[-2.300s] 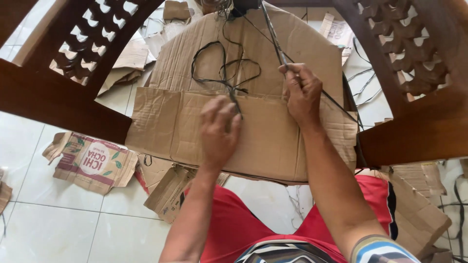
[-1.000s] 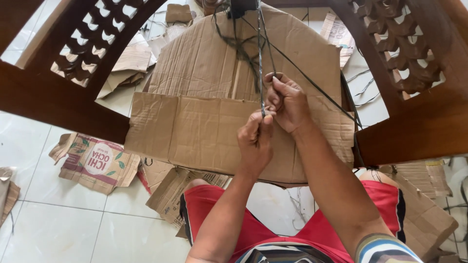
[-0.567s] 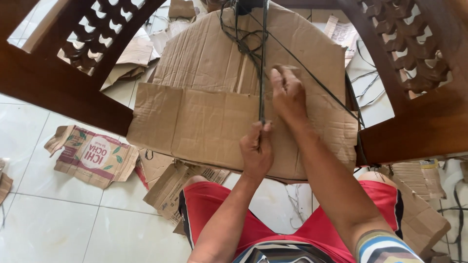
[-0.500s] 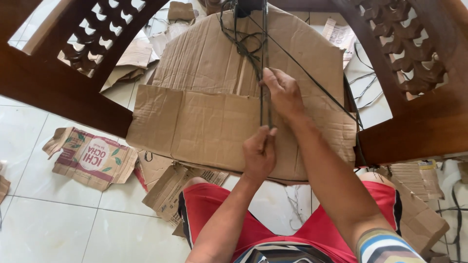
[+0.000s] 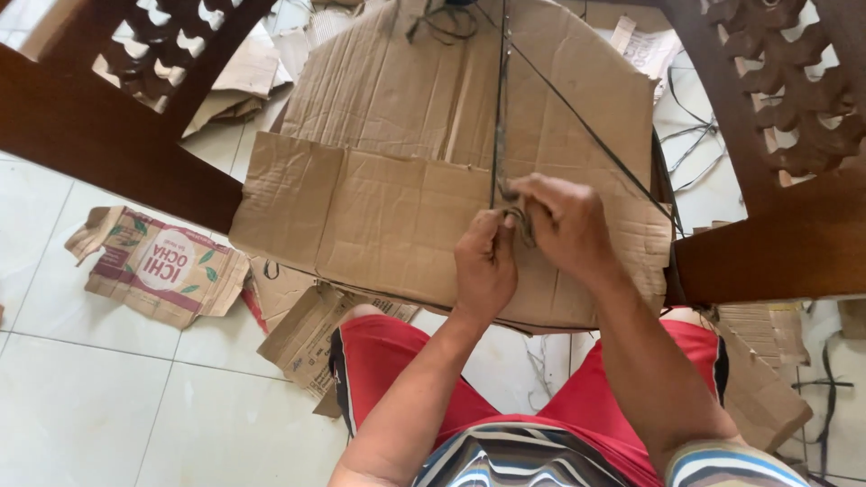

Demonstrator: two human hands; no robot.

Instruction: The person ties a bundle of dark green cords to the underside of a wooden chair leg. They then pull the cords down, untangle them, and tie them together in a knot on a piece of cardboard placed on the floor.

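While the cardboard (image 5: 397,216) rests flat above the person's knees, the left hand (image 5: 484,268) and right hand (image 5: 564,225) meet at its near middle, both pinching the dark strap (image 5: 499,108) stretched across it.

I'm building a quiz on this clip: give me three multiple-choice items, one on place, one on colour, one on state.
1. Where do both hands meet?
A on the floor tiles
B on the dark strap over the flattened cardboard
C on the chair arm

2. What colour are the person's shorts?
A red
B blue
C green

3. How is the vertical strap?
A coiled loose
B cut in two
C stretched straight

Key: B, the left hand and right hand pinch the strap over the cardboard; A, the shorts are red; C, the strap runs straight up from the fingers.
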